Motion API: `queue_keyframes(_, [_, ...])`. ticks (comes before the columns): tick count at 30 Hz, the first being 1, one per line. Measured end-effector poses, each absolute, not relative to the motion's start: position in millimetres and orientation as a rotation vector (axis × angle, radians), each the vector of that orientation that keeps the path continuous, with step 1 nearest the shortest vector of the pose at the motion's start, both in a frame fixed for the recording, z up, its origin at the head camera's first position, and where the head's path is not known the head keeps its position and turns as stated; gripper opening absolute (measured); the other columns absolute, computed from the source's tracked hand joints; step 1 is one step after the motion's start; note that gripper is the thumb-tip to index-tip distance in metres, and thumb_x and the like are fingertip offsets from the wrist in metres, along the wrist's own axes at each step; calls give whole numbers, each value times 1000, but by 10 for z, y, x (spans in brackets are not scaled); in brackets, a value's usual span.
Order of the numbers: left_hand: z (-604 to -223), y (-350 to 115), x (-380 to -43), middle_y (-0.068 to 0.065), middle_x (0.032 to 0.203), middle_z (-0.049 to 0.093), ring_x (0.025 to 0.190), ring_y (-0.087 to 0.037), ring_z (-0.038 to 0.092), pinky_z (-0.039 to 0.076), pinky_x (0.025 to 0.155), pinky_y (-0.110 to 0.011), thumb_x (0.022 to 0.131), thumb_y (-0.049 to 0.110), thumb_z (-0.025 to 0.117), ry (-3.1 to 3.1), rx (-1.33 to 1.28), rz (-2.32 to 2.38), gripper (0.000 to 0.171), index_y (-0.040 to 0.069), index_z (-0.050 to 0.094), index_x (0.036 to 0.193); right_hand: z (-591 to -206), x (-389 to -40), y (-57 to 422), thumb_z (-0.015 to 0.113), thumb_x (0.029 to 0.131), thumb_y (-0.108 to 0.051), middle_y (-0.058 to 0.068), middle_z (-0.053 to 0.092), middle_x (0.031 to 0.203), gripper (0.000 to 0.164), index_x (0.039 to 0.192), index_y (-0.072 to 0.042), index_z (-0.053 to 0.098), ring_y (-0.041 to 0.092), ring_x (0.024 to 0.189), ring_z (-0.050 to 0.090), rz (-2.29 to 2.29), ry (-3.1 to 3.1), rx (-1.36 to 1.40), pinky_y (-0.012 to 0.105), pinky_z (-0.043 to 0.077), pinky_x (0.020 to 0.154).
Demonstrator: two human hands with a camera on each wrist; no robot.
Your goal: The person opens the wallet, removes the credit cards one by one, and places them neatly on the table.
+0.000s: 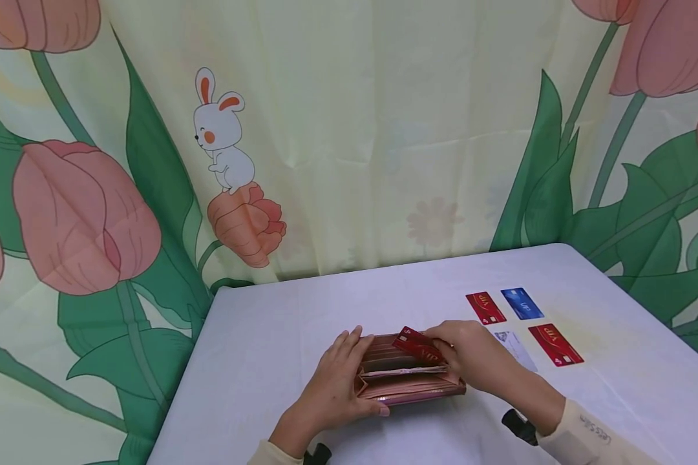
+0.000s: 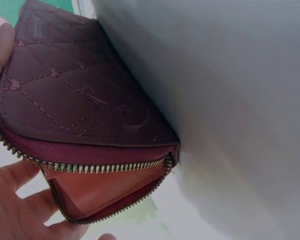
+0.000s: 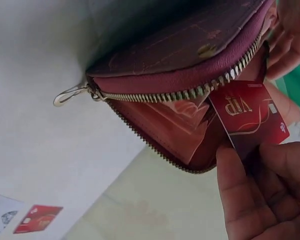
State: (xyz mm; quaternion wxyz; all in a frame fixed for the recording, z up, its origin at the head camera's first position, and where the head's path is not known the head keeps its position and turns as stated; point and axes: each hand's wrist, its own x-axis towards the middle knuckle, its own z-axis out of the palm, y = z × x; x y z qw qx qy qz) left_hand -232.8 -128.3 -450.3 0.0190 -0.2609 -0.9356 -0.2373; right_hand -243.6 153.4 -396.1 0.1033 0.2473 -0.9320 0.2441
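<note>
A dark maroon quilted zip wallet (image 2: 65,85) stands unzipped on the table, its pink compartments (image 1: 404,385) facing up in the head view. My left hand (image 1: 331,387) grips the wallet's left end, thumb in front and fingers behind. Between thumb and fingers, my right hand (image 1: 483,355) pinches a red VIP card (image 3: 250,115) at the wallet's mouth. Part of that card lies over the open compartments; in the right wrist view its far edge passes behind the zipped rim. A metal zip pull (image 3: 70,95) hangs at the wallet's corner.
Right of the wallet lie two red VIP cards (image 1: 486,308) (image 1: 556,345), a blue card (image 1: 522,303) and a whitish card (image 1: 514,349), which my right arm partly hides. A white cloth covers the table (image 1: 279,336). Behind it hangs a tulip-printed curtain (image 1: 349,161).
</note>
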Motion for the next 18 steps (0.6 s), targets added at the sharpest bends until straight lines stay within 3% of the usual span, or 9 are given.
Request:
queue_keyframes(9, [-4513, -1290, -2331, -8, 172, 26, 158, -36, 23, 26, 124, -59, 70, 65, 89, -2927, -798, -754, 117, 22, 33, 163, -3940, -2428, 1733, 77, 88, 4, 14, 74, 123, 23, 109, -7, 80, 39, 116, 70, 806, -2662, 630, 47, 62, 83])
queue_keyframes(18, [-4506, -1291, -2327, -9, 172, 25, 158, -37, 22, 25, 124, -61, 70, 64, 90, -2941, -789, -789, 117, 23, 32, 163, -3922, -2350, 2026, 78, 88, 4, 20, 70, 132, 26, 112, -6, 79, 50, 124, 62, 905, -2663, 506, 49, 63, 79])
